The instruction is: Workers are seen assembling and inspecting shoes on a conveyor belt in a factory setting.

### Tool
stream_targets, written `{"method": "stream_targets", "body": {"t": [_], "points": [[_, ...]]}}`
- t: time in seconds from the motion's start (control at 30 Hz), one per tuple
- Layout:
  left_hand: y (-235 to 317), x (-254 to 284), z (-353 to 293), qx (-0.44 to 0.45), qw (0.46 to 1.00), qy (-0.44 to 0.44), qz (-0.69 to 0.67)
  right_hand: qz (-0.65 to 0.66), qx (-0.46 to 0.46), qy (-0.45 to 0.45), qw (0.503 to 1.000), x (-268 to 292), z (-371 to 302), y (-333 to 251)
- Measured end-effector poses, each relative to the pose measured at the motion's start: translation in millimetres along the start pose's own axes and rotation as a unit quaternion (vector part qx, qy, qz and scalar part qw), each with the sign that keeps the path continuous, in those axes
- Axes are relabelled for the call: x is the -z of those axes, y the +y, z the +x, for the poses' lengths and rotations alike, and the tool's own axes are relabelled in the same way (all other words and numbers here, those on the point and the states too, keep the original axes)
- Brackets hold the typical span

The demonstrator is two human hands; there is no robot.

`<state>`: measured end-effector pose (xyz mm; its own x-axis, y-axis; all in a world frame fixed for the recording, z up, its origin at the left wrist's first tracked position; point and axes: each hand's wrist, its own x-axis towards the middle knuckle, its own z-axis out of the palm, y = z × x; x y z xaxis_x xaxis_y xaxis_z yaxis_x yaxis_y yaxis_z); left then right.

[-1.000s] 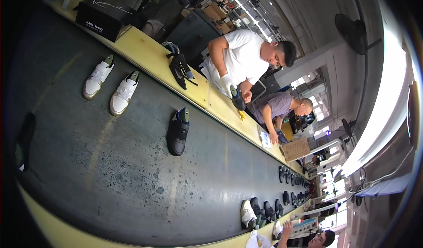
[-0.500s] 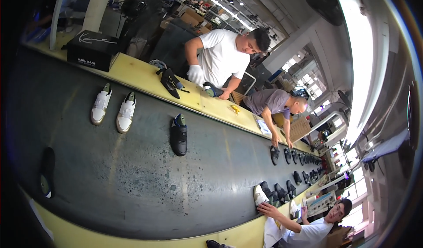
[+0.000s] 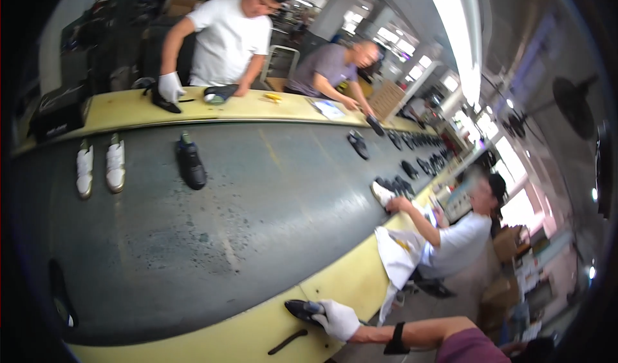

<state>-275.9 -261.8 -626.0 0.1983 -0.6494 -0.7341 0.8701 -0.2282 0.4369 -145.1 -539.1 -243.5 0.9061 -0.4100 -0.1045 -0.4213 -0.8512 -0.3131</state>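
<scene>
My right hand point(image 3: 338, 321), in a white glove, reaches in from the lower right edge, with a black strap round the wrist. Its fingers are closed on the heel end of a black shoe point(image 3: 301, 310), which lies on the near yellow bench edge point(image 3: 251, 324). Something grey shows in the shoe's opening, partly covered by my fingers. A thin, curved black strip point(image 3: 288, 342) rests on the bench close to this hand. My left hand is out of the picture.
Across the dark conveyor belt point(image 3: 290, 234), two white shoes point(image 3: 115, 164) and a black shoe point(image 3: 191, 163) stand apart. Another dark shoe point(image 3: 61, 295) lies far left. Two people work opposite; a third, at right, touches a white shoe point(image 3: 382, 193). Rows of black shoes point(image 3: 421, 141) stand beyond.
The view has swung right and down, bringing in my right arm. The person opposite in white now touches a black stand, shoe on the bench. The person in grey has lifted a shoe.
</scene>
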Motion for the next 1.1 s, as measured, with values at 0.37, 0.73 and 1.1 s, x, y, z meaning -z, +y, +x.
{"method": "stream_targets", "body": {"t": [0.37,0.73,1.1], "points": [[-7,-23,-110,0.047,0.998,0.035,0.014,0.064,0.050,-0.014,0.997,5,-11,12],[-7,6,-270,-0.269,0.706,0.529,0.387,0.059,0.093,0.018,0.994,-2,-16,18],[-128,83,-279,-0.041,0.812,0.574,0.098,0.155,0.397,0.173,0.888,25,-81,-20]]}}
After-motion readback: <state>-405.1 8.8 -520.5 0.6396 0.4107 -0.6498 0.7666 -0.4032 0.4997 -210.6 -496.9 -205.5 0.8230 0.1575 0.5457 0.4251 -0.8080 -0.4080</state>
